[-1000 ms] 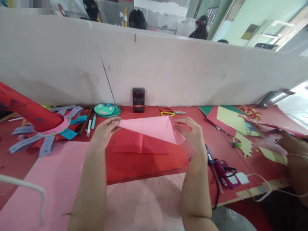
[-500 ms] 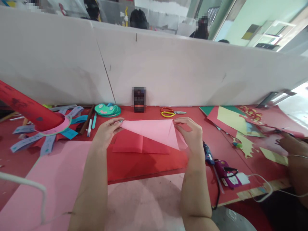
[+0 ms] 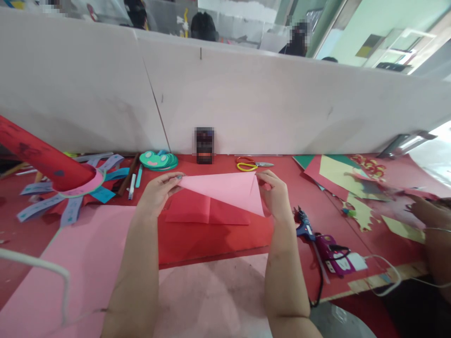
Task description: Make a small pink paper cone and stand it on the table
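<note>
Between my two hands a pink sheet of paper (image 3: 225,188) is rolled into a cone, its narrow tip at the left and its wide end at the right. My left hand (image 3: 162,190) pinches the tip between thumb and fingers. At the wide end, my right hand (image 3: 273,190) grips the paper's edge, with some fingertips hidden behind it. Beneath the cone lies a creased red sheet of paper (image 3: 188,213) on a larger red surface (image 3: 214,244).
Scissors (image 3: 252,164) and a phone (image 3: 204,145) are at the white partition. Teal cutouts (image 3: 158,161) and a red tube (image 3: 52,159) are left. A glue gun (image 3: 305,225), a purple power strip (image 3: 333,253) and coloured paper (image 3: 334,173) are right, near another person's hand (image 3: 428,211).
My right hand has shifted slightly left and turned at the cone's wide end, where the loose edge is drawn in tighter. More of the glue gun now shows.
</note>
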`<action>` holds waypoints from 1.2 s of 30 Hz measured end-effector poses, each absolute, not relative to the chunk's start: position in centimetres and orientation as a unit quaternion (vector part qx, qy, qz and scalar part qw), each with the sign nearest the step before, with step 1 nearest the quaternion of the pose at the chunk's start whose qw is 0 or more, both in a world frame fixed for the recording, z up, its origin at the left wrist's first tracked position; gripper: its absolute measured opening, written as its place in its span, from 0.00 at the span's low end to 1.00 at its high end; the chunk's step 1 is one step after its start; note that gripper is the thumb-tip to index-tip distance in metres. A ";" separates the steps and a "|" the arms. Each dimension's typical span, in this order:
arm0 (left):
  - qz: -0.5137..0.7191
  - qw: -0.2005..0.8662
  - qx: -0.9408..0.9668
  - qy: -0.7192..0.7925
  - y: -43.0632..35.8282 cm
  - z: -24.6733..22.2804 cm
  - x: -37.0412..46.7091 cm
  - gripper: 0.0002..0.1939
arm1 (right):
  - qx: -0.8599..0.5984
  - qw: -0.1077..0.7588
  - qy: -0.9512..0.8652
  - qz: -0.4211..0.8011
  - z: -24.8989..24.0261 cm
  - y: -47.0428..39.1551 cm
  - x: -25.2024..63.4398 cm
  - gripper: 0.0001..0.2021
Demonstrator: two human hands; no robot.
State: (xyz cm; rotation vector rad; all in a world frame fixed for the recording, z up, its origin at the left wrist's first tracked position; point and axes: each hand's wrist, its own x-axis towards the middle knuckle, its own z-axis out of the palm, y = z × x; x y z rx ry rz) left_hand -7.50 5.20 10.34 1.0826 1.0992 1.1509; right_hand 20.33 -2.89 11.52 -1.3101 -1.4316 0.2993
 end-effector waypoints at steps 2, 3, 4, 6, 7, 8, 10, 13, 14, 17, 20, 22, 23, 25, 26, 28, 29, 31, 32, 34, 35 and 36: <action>0.490 0.572 0.463 0.467 5.2 10.4 -7.5 0.11 | -0.551 0.555 -0.609 0.134 11.3 -2.7 20.2 0.06; 0.489 0.572 0.465 0.467 5.2 10.4 -7.5 0.11 | -0.553 0.556 -0.605 0.140 11.2 -2.7 20.2 0.06; 0.489 0.571 0.467 0.466 5.2 10.3 -7.5 0.11 | -0.557 0.558 -0.597 0.150 11.1 -2.6 20.1 0.07; 0.488 0.567 0.471 0.468 5.2 10.3 -7.5 0.11 | -0.570 0.560 -0.574 0.181 11.0 -2.7 20.1 0.08; 0.488 0.565 0.470 0.470 5.2 10.3 -7.5 0.12 | -0.578 0.561 -0.560 0.193 11.0 -2.8 20.1 0.08; 0.490 0.564 0.468 0.472 5.3 10.2 -7.5 0.12 | -0.583 0.564 -0.550 0.196 11.0 -2.9 20.0 0.09; 0.497 0.561 0.460 0.476 5.3 10.2 -7.5 0.12 | -0.580 0.579 -0.548 0.167 11.3 -3.1 20.0 0.08; 0.501 0.564 0.451 0.478 5.4 10.0 -7.6 0.12 | -0.542 0.609 -0.573 0.082 11.7 -3.6 20.0 0.06; 0.500 0.565 0.450 0.478 5.4 10.0 -7.6 0.12 | -0.530 0.613 -0.583 0.063 11.9 -3.7 20.0 0.06; 0.495 0.567 0.452 0.479 5.4 10.1 -7.6 0.11 | -0.513 0.600 -0.613 0.033 12.2 -3.9 19.9 0.05; 0.486 0.569 0.455 0.483 5.3 10.3 -7.5 0.11 | -0.506 0.579 -0.639 0.017 12.2 -3.8 20.0 0.04; 0.481 0.570 0.457 0.485 5.3 10.3 -7.4 0.11 | -0.504 0.574 -0.645 0.013 12.1 -3.6 20.1 0.05; 0.479 0.571 0.459 0.483 5.3 10.4 -7.4 0.11 | -0.504 0.575 -0.644 0.013 12.1 -3.5 20.1 0.05; 0.474 0.576 0.465 0.477 5.3 10.3 -7.4 0.11 | -0.510 0.574 -0.640 0.021 11.8 -3.3 20.3 0.06; 0.473 0.578 0.467 0.473 5.3 10.3 -7.4 0.10 | -0.516 0.574 -0.635 0.028 11.7 -3.2 20.4 0.06; 0.470 0.582 0.470 0.467 5.2 10.4 -7.4 0.11 | -0.532 0.573 -0.621 0.047 11.5 -3.0 20.6 0.07; 0.469 0.583 0.472 0.467 5.2 10.4 -7.4 0.11 | -0.541 0.574 -0.612 0.059 11.3 -2.9 20.6 0.07; 0.467 0.582 0.476 0.466 5.1 10.6 -7.3 0.11 | -0.557 0.577 -0.591 0.087 11.2 -2.8 20.7 0.07; 0.466 0.581 0.479 0.465 5.0 10.7 -7.3 0.12 | -0.565 0.577 -0.580 0.104 11.1 -2.8 20.8 0.06; 0.466 0.580 0.485 0.459 4.8 10.9 -7.3 0.12 | -0.583 0.575 -0.554 0.151 11.0 -2.7 20.8 0.04; 0.467 0.580 0.487 0.457 4.8 11.0 -7.2 0.12 | -0.590 0.575 -0.537 0.181 10.9 -2.7 20.8 0.03; 0.467 0.579 0.489 0.456 4.7 11.0 -7.2 0.12 | -0.596 0.576 -0.517 0.214 10.8 -2.7 20.8 0.03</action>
